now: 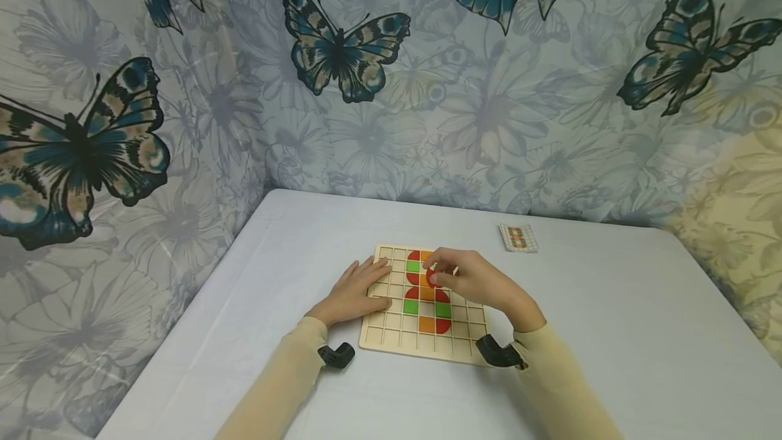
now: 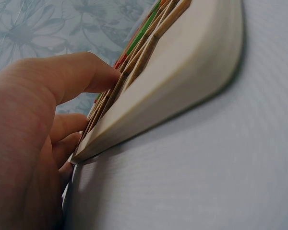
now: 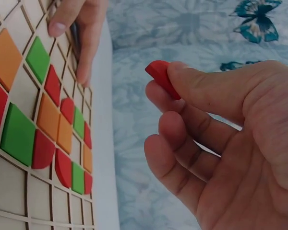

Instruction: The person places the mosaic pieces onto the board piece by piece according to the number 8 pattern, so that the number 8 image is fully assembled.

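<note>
A square wooden grid board (image 1: 391, 339) lies on the table with red rounded-corner, green square and orange square tiles set in its middle columns. Over those tiles my right hand (image 1: 476, 280) pinches a red tile (image 3: 162, 77) between thumb and index finger; this tile has a curved edge. In the right wrist view it is held apart from the board, the other fingers loosely bent. My left hand (image 1: 353, 294) rests along the board's left edge, fingers spread. Its thumb (image 2: 86, 74) touches the rim in the left wrist view. My right hand hides part of the upper right pattern.
A small stack of cards (image 1: 518, 238) with a coloured grid pattern lies behind the board to the right. White cloth (image 1: 293, 243) covers the table. A wall with butterflies (image 1: 342, 53) rises at the back and left.
</note>
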